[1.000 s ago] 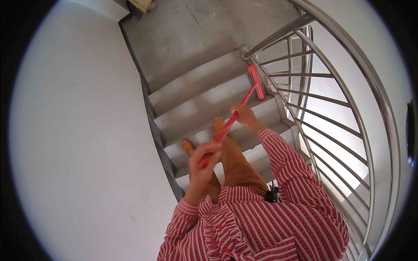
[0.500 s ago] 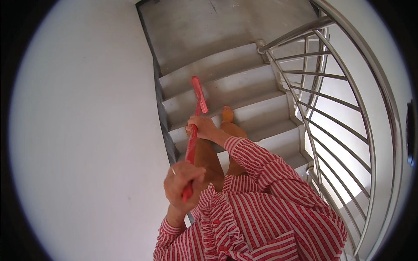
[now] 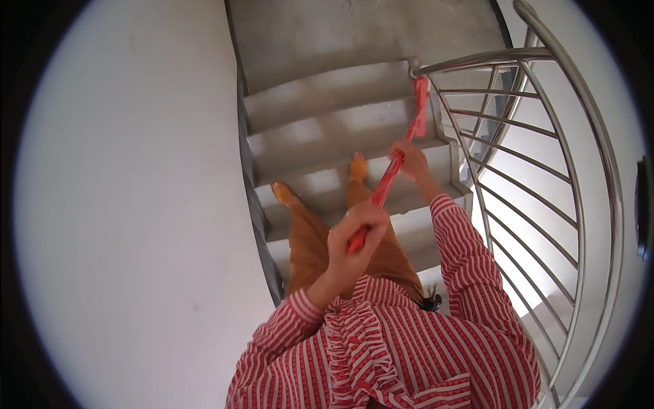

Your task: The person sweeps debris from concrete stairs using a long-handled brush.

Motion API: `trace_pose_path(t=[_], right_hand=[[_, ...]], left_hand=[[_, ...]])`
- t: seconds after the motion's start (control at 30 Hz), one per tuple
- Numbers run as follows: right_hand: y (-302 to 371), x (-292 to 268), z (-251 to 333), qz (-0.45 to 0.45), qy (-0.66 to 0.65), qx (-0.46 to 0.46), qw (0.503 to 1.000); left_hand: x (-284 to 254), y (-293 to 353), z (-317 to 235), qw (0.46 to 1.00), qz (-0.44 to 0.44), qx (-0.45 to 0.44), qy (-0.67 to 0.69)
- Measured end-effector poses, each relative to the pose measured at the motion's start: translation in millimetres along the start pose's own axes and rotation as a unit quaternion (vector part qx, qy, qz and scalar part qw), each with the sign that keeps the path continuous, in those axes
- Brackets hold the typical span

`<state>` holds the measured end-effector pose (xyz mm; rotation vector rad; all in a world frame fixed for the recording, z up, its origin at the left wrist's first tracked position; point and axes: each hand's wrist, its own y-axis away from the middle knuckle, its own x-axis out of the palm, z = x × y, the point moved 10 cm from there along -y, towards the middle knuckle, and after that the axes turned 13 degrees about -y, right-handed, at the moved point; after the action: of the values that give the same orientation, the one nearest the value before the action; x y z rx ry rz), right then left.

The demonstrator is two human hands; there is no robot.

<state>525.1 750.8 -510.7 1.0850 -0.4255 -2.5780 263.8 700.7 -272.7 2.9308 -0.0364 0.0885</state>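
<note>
Both my hands are closed round the pole of a red floor squeegee (image 3: pixel 422 102), which slants up and to the right across the stairs. My left hand (image 3: pixel 353 240) grips the near end of the pole, in front of my legs. Farther up, my right hand (image 3: pixel 413 163) wraps the pole below the head and is slightly blurred. The squeegee's narrow head lies at the right end of an upper step, close to the foot of the railing. Whether it touches the step I cannot tell.
Grey stairs (image 3: pixel 327 123) lead to a landing (image 3: pixel 368 34) at the top. A curved metal railing (image 3: pixel 572 198) runs along the right, and a white wall (image 3: pixel 129 191) rises on the left. My bare feet (image 3: pixel 358 167) stand on a step.
The squeegee's head has swung from the middle of the steps to their right end. My hands have moved right with the pole. More of my legs and both feet now show.
</note>
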Motion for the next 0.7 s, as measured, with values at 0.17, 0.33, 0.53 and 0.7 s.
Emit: trace_pose_path(t=[0.17, 0.33, 0.53, 0.7], right_hand=[[-9, -26, -114, -0.041, 0.051, -0.003, 0.998], [-24, 67, -93, 0.02, 0.105, 0.045, 0.993], [-21, 222, 91, 0.067, -0.007, -0.122, 0.99], [-7, 277, 213, 0.155, -0.066, -0.085, 0.982]], left_hand=[[42, -17, 89, 0.984, 0.028, -0.126, 0.123], [-41, -2, 112, 0.99, -0.012, -0.138, 0.019], [-195, 36, 53, 0.982, -0.109, -0.091, -0.121], [-237, 75, -19, 0.967, -0.177, 0.034, -0.182]])
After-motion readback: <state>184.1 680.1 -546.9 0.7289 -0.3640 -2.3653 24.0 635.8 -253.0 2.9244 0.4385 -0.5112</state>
